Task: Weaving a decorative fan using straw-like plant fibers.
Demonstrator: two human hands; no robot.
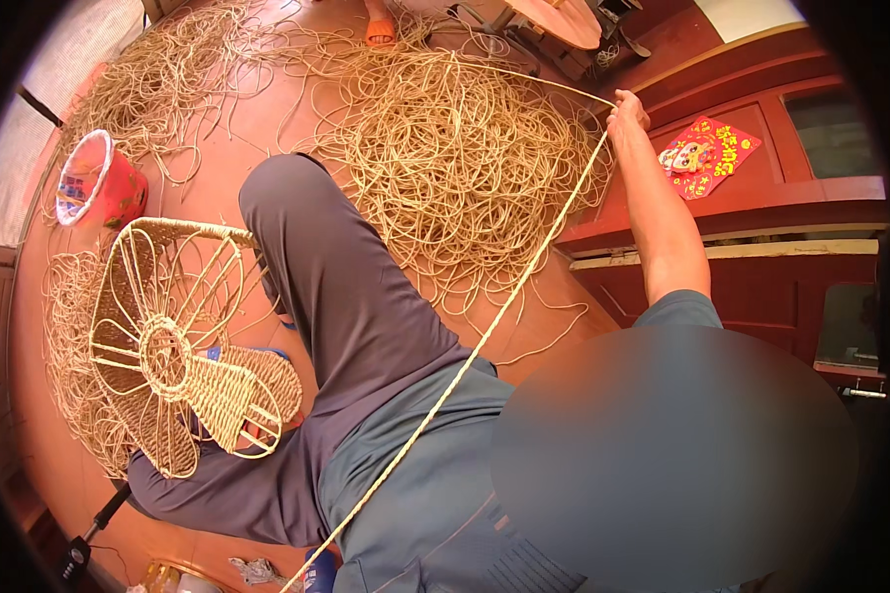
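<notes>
My right hand (628,114) is raised at the upper right, fingers closed on a pale straw cord (512,296) that stretches diagonally down across my body and out at the lower edge. A second stretch runs from that hand toward the large heap of tangled cord (435,168). My left hand is out of view. A partly woven basket (119,296), with bare frame spokes, a round centre ring and densely woven parts, rests by my bent legs at the left.
More loose cord (158,79) lies at the upper left, beside a red bucket (119,188). An orange slipper (380,33) is on someone's foot at the top. A wooden stool (554,22) stands behind; red cabinet doors (761,277) line the right. A black pole (104,514) stands lower left.
</notes>
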